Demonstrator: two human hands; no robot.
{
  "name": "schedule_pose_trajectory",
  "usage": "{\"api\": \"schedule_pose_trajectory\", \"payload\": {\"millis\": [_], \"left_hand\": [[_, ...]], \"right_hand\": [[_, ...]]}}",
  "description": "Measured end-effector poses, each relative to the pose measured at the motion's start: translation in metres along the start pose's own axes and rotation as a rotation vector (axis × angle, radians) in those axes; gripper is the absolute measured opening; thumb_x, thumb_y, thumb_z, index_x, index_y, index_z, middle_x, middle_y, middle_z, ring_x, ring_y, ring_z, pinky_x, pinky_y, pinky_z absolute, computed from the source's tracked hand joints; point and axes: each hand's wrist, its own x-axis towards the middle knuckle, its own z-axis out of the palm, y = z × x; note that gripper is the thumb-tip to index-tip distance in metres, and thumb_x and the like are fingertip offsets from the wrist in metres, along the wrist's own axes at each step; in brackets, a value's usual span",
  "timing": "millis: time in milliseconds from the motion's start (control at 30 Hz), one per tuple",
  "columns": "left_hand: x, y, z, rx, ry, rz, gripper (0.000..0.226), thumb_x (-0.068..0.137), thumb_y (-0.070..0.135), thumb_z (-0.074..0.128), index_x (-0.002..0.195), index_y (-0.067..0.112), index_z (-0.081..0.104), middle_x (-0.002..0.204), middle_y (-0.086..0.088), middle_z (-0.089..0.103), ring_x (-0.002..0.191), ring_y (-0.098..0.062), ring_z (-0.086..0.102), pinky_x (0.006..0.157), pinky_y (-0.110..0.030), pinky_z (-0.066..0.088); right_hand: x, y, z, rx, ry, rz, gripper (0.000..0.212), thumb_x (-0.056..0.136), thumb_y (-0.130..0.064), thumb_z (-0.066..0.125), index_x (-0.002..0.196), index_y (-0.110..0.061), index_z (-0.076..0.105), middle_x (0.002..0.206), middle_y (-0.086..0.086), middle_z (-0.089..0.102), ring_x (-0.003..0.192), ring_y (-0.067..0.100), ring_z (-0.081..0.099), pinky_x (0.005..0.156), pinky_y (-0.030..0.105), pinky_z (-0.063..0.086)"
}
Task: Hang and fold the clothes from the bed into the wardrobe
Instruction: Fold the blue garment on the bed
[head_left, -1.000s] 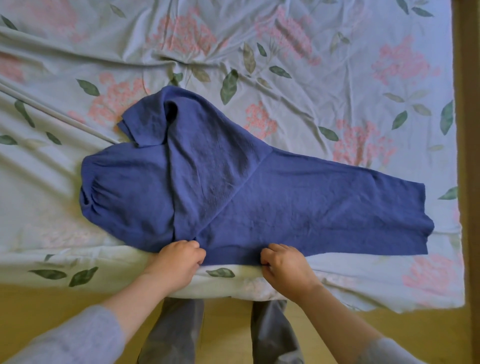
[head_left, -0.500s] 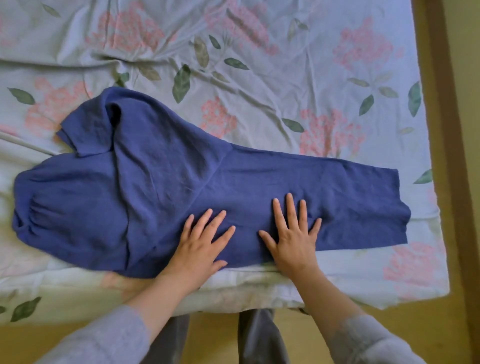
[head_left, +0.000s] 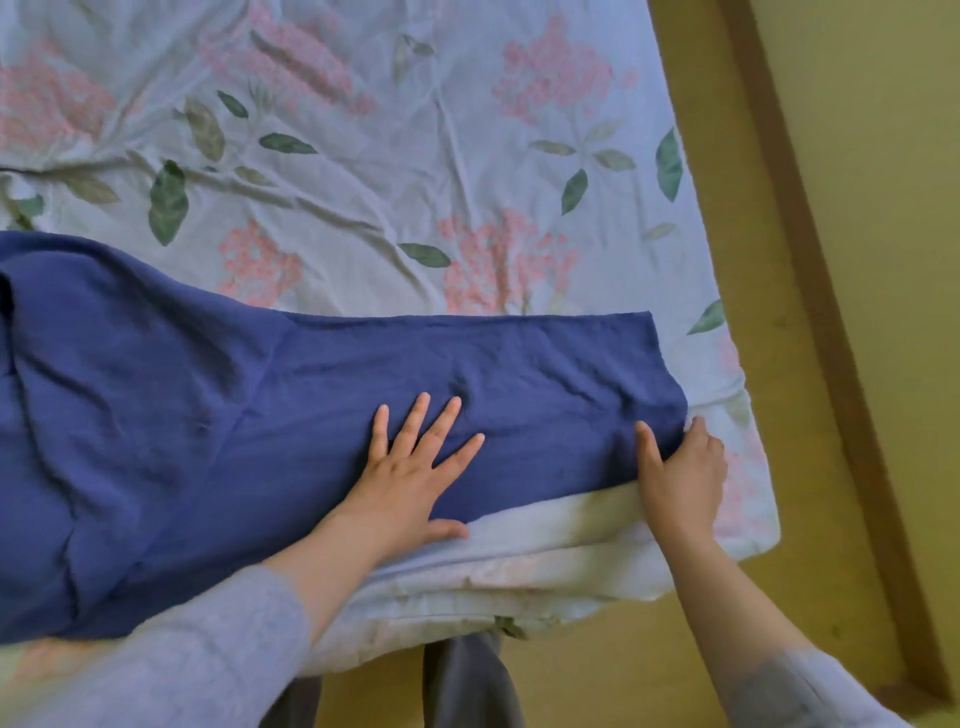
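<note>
My left hand (head_left: 415, 467), fingers spread flat, pins the blue garment (head_left: 208, 415) at frame centre. My right hand (head_left: 680, 467) pinches its right edge, judged ready for folding over.

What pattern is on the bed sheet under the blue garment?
The sheet has pink flower clusters and green leaves on pale blue, seen in the head view.

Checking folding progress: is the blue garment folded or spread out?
Mostly spread: the blue garment lies flat across the bed sheet, left hand pressing it, right hand pinching its end.
</note>
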Motion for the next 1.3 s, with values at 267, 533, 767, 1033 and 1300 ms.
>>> {"api": "schedule_pose_trajectory", "payload": {"millis": [267, 533, 767, 1033, 1300], "left_hand": [[0.111, 0.053, -0.087, -0.183, 0.310, 0.024, 0.063, 0.097, 0.046, 0.048, 0.149, 0.015, 0.031, 0.157, -0.005, 0.022, 0.144, -0.023, 0.019, 0.115, -0.035, 0.012], [0.205, 0.088, -0.132, -0.376, 0.202, -0.195, 0.035, 0.093, 0.035, 0.059, 0.120, 0.014, 0.055, 0.118, -0.006, 0.057, 0.109, -0.028, 0.054, 0.089, -0.037, 0.043], [0.238, 0.089, -0.160, -0.671, 0.328, -0.195, 0.005, 0.086, 0.015, 0.063, 0.084, 0.018, 0.066, 0.088, 0.002, 0.063, 0.086, -0.019, 0.058, 0.074, -0.027, 0.043], [0.248, 0.089, -0.146, -0.604, 0.289, -0.185, 0.006, 0.086, 0.021, 0.065, 0.082, 0.023, 0.062, 0.085, 0.005, 0.061, 0.081, -0.014, 0.053, 0.066, -0.025, 0.034], [0.231, 0.089, -0.145, -0.538, 0.319, -0.134, 0.022, 0.091, 0.021, 0.061, 0.111, 0.010, 0.060, 0.115, -0.007, 0.057, 0.104, -0.024, 0.055, 0.083, -0.030, 0.042]], "right_hand": [[0.035, 0.036, -0.022, 0.202, -0.262, 0.176, 0.048, 0.087, -0.038, 0.068, 0.058, -0.013, 0.039, 0.054, 0.006, 0.049, 0.053, 0.024, 0.047, 0.052, 0.033, 0.032], [0.029, 0.059, -0.027, 0.630, -0.436, 0.248, 0.034, 0.077, -0.018, 0.081, 0.058, -0.009, 0.055, 0.049, 0.006, 0.054, 0.049, 0.017, 0.049, 0.054, 0.036, 0.043], [0.032, 0.063, -0.028, 0.799, -0.434, 0.331, 0.021, 0.079, -0.010, 0.079, 0.070, 0.001, 0.064, 0.060, 0.011, 0.057, 0.054, 0.018, 0.050, 0.044, 0.027, 0.049], [0.037, 0.045, -0.024, 0.877, -0.449, 0.389, 0.028, 0.082, -0.034, 0.076, 0.080, -0.006, 0.072, 0.072, 0.005, 0.074, 0.058, 0.011, 0.063, 0.053, 0.024, 0.051], [0.047, 0.027, -0.017, 0.762, -0.201, 0.481, 0.028, 0.085, -0.023, 0.070, 0.061, -0.013, 0.060, 0.056, -0.003, 0.056, 0.055, 0.015, 0.048, 0.058, 0.029, 0.040]]}}
